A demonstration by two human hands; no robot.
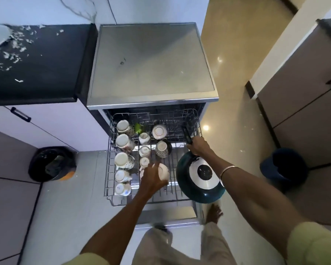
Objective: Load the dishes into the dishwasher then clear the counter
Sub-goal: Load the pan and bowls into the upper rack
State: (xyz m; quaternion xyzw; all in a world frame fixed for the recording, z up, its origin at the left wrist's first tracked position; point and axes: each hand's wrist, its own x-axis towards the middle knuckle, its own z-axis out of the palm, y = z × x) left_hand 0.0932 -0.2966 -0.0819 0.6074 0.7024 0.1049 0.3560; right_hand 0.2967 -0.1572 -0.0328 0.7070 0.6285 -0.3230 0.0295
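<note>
Hands are working apart: left hand (152, 178) is gripping a cup (163, 171) over the rack's (108, 169) front middle; right hand (198, 145) is clamping the pan (199, 178) handle, pan hanging bottom-up at the rack's right edge, handle pointing rearward.

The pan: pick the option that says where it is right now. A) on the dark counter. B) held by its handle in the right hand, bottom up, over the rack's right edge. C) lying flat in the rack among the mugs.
B: the right hand grips the black handle, and the pan hangs bottom up beside the rack, while the left hand holds a white cup.
</note>
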